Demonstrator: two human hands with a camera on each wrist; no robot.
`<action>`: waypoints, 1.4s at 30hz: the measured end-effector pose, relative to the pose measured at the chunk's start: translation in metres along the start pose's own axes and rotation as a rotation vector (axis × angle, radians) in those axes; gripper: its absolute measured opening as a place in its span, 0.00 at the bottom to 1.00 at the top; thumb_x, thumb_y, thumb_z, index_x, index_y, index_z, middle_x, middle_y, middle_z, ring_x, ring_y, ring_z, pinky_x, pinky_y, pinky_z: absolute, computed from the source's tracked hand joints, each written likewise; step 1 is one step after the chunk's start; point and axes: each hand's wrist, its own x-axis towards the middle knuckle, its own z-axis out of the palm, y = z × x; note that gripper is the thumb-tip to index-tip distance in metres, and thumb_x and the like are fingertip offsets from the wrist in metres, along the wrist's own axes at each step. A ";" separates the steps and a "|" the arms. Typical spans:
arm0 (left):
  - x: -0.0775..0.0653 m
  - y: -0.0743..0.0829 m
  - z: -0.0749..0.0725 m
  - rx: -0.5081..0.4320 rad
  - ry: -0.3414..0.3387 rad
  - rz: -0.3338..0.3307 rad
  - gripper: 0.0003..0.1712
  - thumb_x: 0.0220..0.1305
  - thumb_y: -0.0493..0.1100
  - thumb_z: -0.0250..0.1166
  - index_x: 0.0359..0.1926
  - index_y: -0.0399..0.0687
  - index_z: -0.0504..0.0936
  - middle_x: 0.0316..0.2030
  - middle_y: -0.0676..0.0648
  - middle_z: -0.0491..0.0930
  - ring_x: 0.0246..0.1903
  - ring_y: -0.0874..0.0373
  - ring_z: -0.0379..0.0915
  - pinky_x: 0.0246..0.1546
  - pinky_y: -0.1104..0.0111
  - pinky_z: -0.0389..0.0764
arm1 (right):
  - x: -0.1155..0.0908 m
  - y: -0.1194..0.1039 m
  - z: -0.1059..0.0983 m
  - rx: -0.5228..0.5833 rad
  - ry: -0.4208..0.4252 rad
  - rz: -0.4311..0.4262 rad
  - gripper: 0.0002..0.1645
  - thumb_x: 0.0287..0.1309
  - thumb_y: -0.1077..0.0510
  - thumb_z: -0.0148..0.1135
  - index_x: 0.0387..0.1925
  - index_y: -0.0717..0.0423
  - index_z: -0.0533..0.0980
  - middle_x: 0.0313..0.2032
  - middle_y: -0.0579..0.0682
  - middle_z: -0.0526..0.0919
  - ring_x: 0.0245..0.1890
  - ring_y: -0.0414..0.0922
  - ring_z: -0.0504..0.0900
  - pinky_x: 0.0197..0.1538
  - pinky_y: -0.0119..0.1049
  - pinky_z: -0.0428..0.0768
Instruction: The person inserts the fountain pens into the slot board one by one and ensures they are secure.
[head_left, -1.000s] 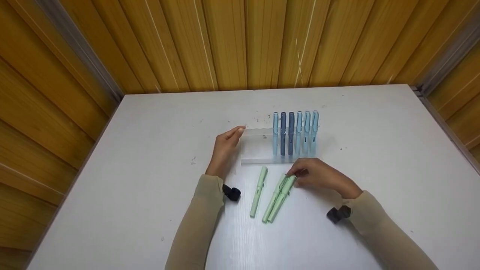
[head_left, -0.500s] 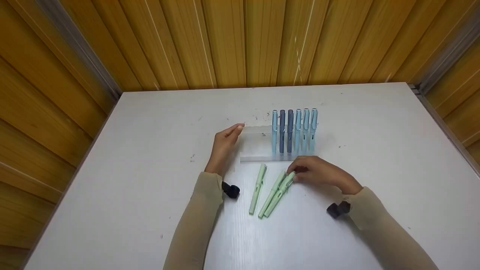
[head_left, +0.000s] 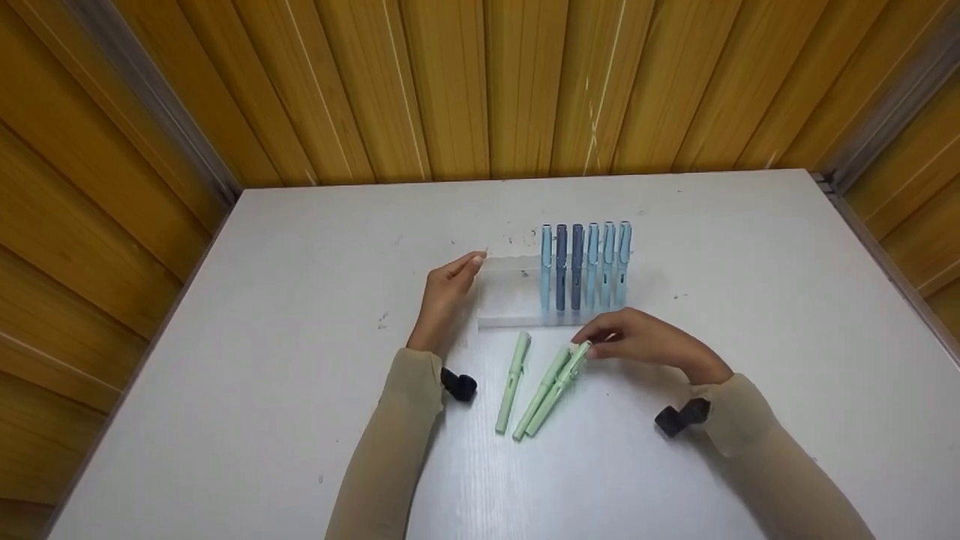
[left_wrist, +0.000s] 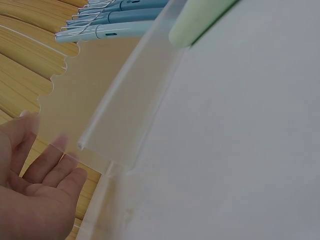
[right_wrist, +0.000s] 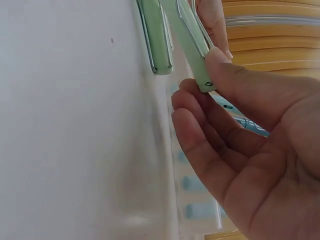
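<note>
A clear plastic pen rack [head_left: 508, 296] stands upright on the white table, with several light blue pens [head_left: 607, 262] and two dark blue pens [head_left: 561, 270] in its right part. My left hand [head_left: 444, 300] grips the rack's left edge, its fingertips showing through the panel in the left wrist view. In front of the rack, my right hand [head_left: 649, 343] pinches the cap end of one light green pen [head_left: 559, 388] between thumb and fingers. Close beside that pen lies a second green pen [head_left: 540, 395]. A third green pen [head_left: 513, 382] lies apart, farther left.
The white table [head_left: 300, 322] reaches back to a wall of yellow wood-grain panels [head_left: 450, 90]. A small black camera [head_left: 459, 385] sits at the left wrist and another black camera [head_left: 681, 417] at the right.
My right hand has gripped one green pen and turned it, clip now to the side; its cap end is slightly raised. The other pen of the pair has shifted left. My left hand stays on the rack.
</note>
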 end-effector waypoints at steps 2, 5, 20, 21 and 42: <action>-0.001 -0.001 0.000 -0.008 -0.002 -0.004 0.23 0.65 0.61 0.59 0.57 0.60 0.80 0.61 0.57 0.76 0.65 0.59 0.66 0.67 0.63 0.68 | 0.000 -0.001 0.000 0.055 0.018 0.024 0.17 0.60 0.55 0.64 0.50 0.53 0.81 0.49 0.51 0.84 0.46 0.44 0.78 0.53 0.28 0.78; -0.001 -0.002 -0.001 -0.008 -0.004 -0.011 0.23 0.65 0.61 0.59 0.57 0.61 0.80 0.61 0.58 0.75 0.66 0.59 0.65 0.67 0.63 0.67 | -0.001 -0.002 -0.001 0.161 0.056 0.047 0.20 0.60 0.54 0.65 0.53 0.56 0.80 0.52 0.56 0.82 0.46 0.46 0.78 0.50 0.27 0.78; 0.000 -0.001 0.001 -0.035 0.004 -0.013 0.22 0.65 0.59 0.60 0.56 0.59 0.81 0.60 0.56 0.76 0.66 0.59 0.66 0.67 0.64 0.67 | 0.000 -0.019 -0.003 0.266 0.274 0.167 0.28 0.57 0.45 0.67 0.56 0.53 0.78 0.54 0.56 0.81 0.46 0.44 0.85 0.58 0.44 0.78; 0.000 -0.001 0.001 -0.036 0.004 -0.010 0.22 0.65 0.59 0.60 0.56 0.59 0.81 0.60 0.56 0.76 0.65 0.59 0.66 0.67 0.64 0.67 | 0.000 -0.020 -0.004 0.265 0.287 0.165 0.27 0.57 0.46 0.67 0.56 0.53 0.78 0.54 0.56 0.81 0.45 0.44 0.85 0.59 0.45 0.78; 0.000 0.000 0.001 -0.009 -0.012 0.030 0.22 0.66 0.59 0.59 0.56 0.58 0.81 0.60 0.55 0.76 0.65 0.58 0.66 0.67 0.63 0.67 | 0.017 -0.060 -0.030 0.127 0.440 0.054 0.19 0.62 0.53 0.63 0.53 0.54 0.80 0.48 0.54 0.84 0.43 0.43 0.85 0.47 0.23 0.80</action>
